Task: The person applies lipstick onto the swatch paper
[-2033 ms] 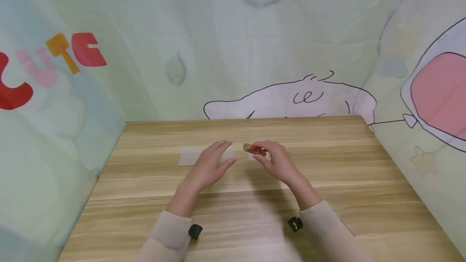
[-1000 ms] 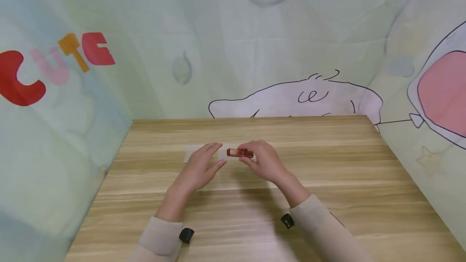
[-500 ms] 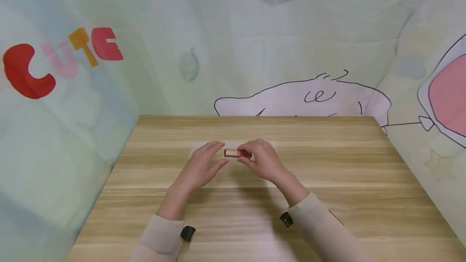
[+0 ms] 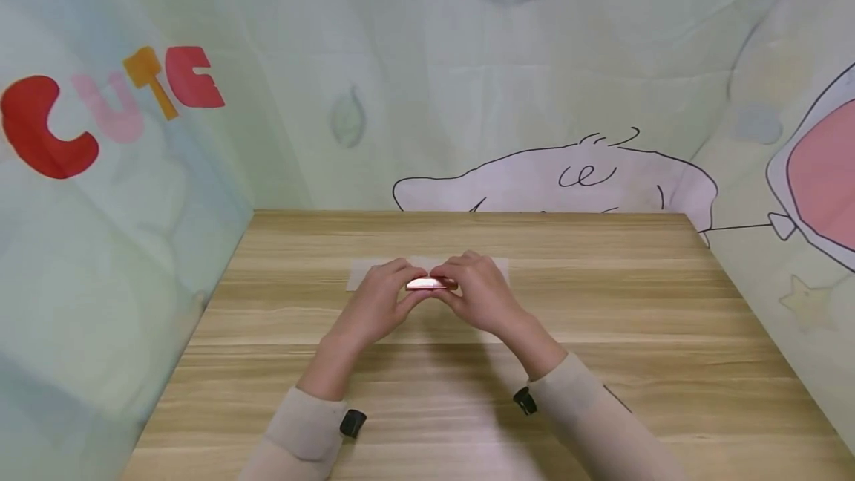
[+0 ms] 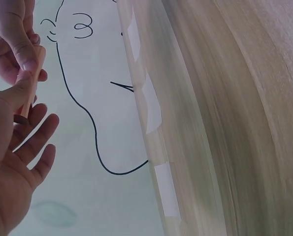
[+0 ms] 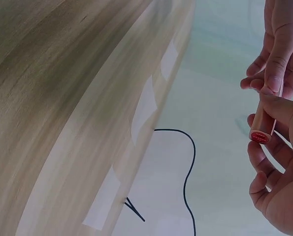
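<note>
Between both hands is a shiny copper-coloured lipstick tube, lying level and crosswise above the table in the head view. My left hand pinches its left end between thumb and fingers. The other end is in the pinch of my right hand, and the two thumbs meet near the tube's middle. A red round label on the tube's right end shows in the right wrist view. In the left wrist view the lipstick tube is partly covered by the thumbs.
White paper pieces lie in a row on the wooden table, behind the hands. A printed cloth stands round the table's back and sides. Black cameras sit at both sleeve cuffs.
The right hand has brought the lipstick tube leftward and turned it level. My left hand, earlier apart with fingers spread, has moved right and taken hold of the tube's left end.
</note>
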The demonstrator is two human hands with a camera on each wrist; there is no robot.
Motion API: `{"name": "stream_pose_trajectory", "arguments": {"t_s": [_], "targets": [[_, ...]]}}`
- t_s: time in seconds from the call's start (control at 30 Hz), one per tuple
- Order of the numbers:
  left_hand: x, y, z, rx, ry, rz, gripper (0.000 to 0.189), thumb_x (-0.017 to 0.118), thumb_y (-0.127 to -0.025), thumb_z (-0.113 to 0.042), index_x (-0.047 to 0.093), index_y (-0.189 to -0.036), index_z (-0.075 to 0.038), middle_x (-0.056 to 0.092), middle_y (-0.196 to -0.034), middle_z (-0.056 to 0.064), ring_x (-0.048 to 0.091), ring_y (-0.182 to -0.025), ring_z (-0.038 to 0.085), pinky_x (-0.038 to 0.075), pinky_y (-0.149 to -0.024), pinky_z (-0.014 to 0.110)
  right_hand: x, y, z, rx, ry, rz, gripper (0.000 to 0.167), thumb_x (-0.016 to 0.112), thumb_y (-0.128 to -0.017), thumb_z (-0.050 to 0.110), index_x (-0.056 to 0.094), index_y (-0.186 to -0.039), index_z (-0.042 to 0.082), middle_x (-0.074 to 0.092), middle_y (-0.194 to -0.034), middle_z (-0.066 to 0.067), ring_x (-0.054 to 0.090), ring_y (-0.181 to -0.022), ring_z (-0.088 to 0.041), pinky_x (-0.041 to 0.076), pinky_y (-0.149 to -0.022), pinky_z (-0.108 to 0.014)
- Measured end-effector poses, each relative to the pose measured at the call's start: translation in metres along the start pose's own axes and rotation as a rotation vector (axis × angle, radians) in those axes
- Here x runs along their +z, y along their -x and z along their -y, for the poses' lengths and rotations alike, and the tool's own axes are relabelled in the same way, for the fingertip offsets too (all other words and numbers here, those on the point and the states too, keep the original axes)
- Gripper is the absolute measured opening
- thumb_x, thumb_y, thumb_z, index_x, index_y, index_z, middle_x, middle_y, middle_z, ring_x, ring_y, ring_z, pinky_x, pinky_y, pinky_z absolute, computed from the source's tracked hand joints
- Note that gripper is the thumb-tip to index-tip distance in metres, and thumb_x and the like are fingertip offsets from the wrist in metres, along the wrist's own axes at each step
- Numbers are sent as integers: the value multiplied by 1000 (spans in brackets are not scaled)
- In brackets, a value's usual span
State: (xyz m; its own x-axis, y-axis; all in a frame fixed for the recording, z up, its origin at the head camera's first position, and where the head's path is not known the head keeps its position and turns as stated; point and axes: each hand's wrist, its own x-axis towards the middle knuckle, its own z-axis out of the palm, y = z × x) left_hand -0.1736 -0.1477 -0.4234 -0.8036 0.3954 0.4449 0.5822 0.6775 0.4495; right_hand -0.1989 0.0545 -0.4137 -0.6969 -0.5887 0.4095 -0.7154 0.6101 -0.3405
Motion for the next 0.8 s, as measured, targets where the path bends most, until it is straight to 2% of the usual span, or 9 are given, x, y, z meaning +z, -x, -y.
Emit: {"name": "stream_pose_trajectory", "arguments": {"t_s": [0.23,0.37,0.47,0.63,0.8], "targets": [[-4,-1,2,-11,-19,26,19,77,-92,-23,76,-103,-8,70,-94,1,67,-88,21,53,-83,42,-4,3,-6,-31,64,-4,17,82,-87,27,79,-99,15,75,-91,5,56,-74,-13,44,-65,-33],[-13,4,11,-70,-45,-36,17,82,-87,-16,76,-99,-7,68,-94,3,64,-90,24,51,-84,43,-11,9,-22,-1,110,-29,16,85,-83,22,78,-94,13,73,-84,5,57,-71,-14,44,-64,-33],[-18,7,16,-108,-53,-67,18,84,-84,-14,76,-98,-6,63,-94,3,59,-90,24,50,-82,42,-17,13,-31,31,94,-51,15,85,-83,20,77,-93,12,71,-81,6,57,-71,-14,45,-65,-32],[-19,8,15,-135,-30,-27,24,80,-88,-14,75,-107,-1,59,-97,5,56,-91,24,50,-82,40,-23,14,-35,45,42,-88,17,83,-86,20,77,-97,9,71,-83,4,57,-72,-17,44,-65,-33],[-16,14,18,-187,-13,-22,28,78,-90,-10,72,-114,2,56,-96,5,57,-89,22,52,-80,39,-24,16,-35,76,17,-100,18,84,-85,19,77,-99,9,72,-85,3,56,-73,-17,43,-67,-34]]}}
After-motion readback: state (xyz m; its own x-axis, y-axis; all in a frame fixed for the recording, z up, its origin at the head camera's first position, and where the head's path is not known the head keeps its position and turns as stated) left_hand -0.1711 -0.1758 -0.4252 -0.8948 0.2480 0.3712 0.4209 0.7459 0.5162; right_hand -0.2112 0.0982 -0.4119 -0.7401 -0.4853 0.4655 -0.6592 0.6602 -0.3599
